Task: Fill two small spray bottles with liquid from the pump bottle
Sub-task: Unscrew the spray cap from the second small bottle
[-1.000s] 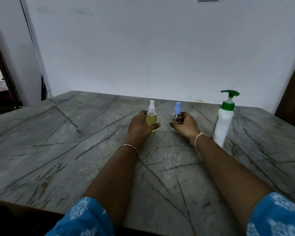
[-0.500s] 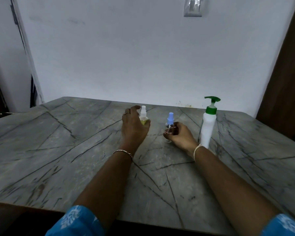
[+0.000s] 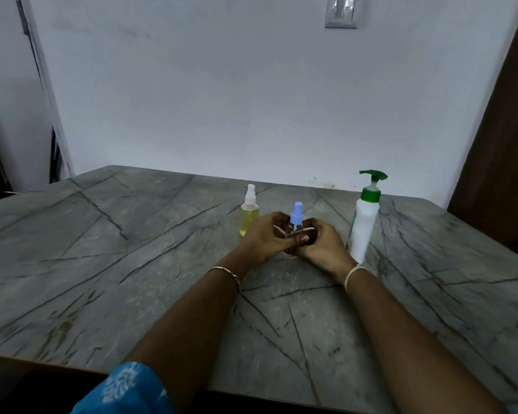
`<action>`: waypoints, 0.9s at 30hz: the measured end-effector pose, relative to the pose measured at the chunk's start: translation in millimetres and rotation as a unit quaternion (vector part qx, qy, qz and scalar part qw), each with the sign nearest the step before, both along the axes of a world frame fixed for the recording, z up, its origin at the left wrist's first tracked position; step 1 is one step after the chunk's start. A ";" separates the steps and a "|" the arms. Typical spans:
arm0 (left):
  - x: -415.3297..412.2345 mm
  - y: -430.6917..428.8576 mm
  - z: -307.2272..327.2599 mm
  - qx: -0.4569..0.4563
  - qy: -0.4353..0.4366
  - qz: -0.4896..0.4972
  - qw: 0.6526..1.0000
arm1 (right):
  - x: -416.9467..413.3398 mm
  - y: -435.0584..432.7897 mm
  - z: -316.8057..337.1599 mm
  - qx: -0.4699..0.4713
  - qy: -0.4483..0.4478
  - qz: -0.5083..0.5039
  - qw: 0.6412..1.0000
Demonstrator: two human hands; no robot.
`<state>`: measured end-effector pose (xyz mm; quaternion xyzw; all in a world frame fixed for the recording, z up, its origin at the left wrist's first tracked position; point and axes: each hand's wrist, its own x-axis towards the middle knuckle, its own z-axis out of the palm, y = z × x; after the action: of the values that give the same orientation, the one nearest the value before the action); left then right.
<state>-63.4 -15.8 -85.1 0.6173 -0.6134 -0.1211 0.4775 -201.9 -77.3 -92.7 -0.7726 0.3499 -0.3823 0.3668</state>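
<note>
— Why are both hands on one bottle?
— The left hand (image 3: pixel 265 237) and right hand (image 3: pixel 320 243) both curl their fingers round the clear blue-capped spray bottle (image 3: pixel 296 218), mid-bench. Probably one steadies the body while the other twists the cap off for filling.
— And the others?
— The white-capped spray bottle (image 3: pixel 249 215), yellow liquid inside, stands free just far-left of the hands. The green-topped pump bottle (image 3: pixel 365 216) waits upright just right of them on the bench (image 3: pixel 102 264).

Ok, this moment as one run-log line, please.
left hand and right hand: grip blue-cap bottle | white-cap bottle: yellow liquid, standing free | pump bottle: upright, untouched
</note>
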 end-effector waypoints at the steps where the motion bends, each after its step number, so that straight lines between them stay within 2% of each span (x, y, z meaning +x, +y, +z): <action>1: -0.6 -0.9 0.0 0.005 0.006 0.001 1.000 | -1.5 0.0 1.0 -0.001 0.004 -0.001 1.000; 7: -4.2 -8.2 -2.1 0.007 0.045 0.001 0.999 | -14.4 -6.5 15.3 0.022 0.040 0.017 0.999; 9: -8.5 -10.5 -2.9 0.010 0.086 -0.007 0.996 | -13.3 -3.8 21.9 0.012 -0.016 -0.007 1.000; 13: -23.2 -13.6 -3.1 0.022 0.084 -0.023 0.996 | 0.4 8.8 34.4 0.047 -0.237 -0.013 0.970; 16: -33.4 -12.3 -0.2 0.038 0.080 -0.049 0.995 | 7.7 14.7 38.6 0.060 -0.311 -0.002 0.949; 21: -40.8 -7.4 4.0 0.039 0.020 -0.078 0.996 | 15.1 11.4 41.3 0.030 -0.300 -0.067 0.951; 24: -41.0 -4.6 4.2 0.051 0.033 -0.093 0.994 | 17.4 11.2 45.3 0.043 -0.307 -0.074 0.948; 27: -39.4 -4.1 4.0 0.072 0.057 -0.107 0.990 | 14.7 11.3 50.1 0.070 -0.305 -0.039 0.949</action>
<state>-102.8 -19.9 -81.1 0.5734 -0.6374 -0.2503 0.4498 -187.2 -66.0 -42.5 -0.5772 0.2772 -0.5880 0.4942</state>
